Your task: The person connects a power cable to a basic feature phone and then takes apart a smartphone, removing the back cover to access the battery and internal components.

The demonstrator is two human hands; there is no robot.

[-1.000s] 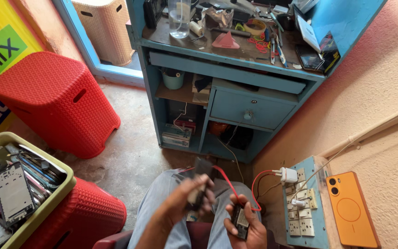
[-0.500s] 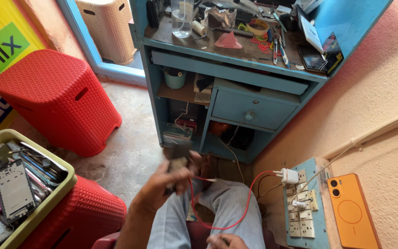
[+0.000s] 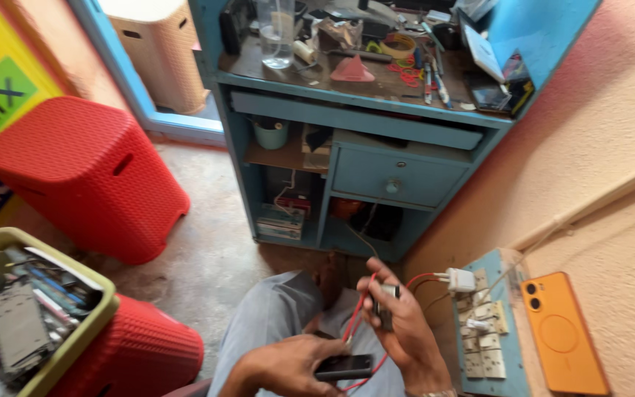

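My left hand (image 3: 288, 364) is low over my lap, gripping a dark phone (image 3: 343, 366) by its end. My right hand (image 3: 406, 327) is just above and to the right of it, pinching a small grey plug (image 3: 386, 303) at the end of a red cable (image 3: 356, 312). The cable loops under the phone and runs up to a white adapter (image 3: 459, 280) plugged into a blue socket board (image 3: 488, 345) on the wall ledge. An orange phone (image 3: 561, 337) lies beside the board, camera side up.
Ahead stands a blue desk (image 3: 376, 121) with a drawer (image 3: 395, 176) and a cluttered top holding a glass jar (image 3: 276, 33). Red woven stools (image 3: 86, 173) stand at left and lower left. A yellow-green tray (image 3: 75, 334) holds phone parts. A beige basket (image 3: 159, 51) stands behind.
My left hand has come down from in front of me to my lap with the phone. My right hand has risen back into view holding the cable's plug.
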